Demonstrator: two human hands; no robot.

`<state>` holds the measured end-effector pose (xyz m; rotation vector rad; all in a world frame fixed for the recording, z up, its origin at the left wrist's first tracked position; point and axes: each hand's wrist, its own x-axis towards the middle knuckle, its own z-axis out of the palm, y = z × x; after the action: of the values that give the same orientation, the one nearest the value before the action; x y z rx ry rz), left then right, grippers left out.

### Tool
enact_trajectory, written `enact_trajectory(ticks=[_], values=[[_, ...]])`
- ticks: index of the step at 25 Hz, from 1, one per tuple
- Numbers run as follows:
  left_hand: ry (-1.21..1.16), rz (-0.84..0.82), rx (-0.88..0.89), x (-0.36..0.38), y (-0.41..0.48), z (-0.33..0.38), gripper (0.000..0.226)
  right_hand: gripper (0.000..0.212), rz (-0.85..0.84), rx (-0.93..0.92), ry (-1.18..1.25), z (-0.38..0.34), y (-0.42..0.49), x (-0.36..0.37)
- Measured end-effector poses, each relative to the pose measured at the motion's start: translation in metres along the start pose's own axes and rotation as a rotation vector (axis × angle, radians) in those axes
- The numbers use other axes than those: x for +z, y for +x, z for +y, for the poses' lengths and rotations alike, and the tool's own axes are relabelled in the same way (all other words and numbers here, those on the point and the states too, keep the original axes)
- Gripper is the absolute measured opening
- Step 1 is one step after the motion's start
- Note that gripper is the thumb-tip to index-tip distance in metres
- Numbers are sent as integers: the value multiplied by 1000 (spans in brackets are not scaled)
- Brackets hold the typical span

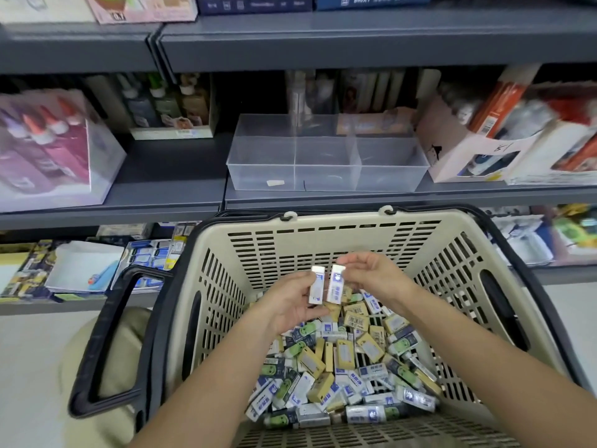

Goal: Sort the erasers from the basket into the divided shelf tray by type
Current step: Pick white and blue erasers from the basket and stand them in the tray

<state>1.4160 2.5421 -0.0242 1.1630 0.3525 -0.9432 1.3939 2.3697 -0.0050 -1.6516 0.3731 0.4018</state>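
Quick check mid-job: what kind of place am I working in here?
Most likely a stationery shop aisle: grey shelves carry glue bottles, a shopping basket holds a heap of packaged erasers, and a clear divided tray sits on the shelf.

Grey shelf (168,176) — glue bottles (48,130), white carton (452,156)

Stationery shop: stocked metal shelves (323,37), shopping basket (323,227).
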Motion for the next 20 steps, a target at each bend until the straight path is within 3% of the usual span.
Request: enact_trajectory(ticks=[8,13,17,20], values=[[35,12,24,1,7,-4,26,13,37,0,-45,2,-4,-7],[87,-2,20,10,13,-7,13,17,59,59,-46,4,-1,-14],[25,-51,-30,14,20,-10,30,15,30,72,-69,9,-2,-16],[53,-94,-7,16,25,-20,30,9,47,22,-102,12,2,-17]])
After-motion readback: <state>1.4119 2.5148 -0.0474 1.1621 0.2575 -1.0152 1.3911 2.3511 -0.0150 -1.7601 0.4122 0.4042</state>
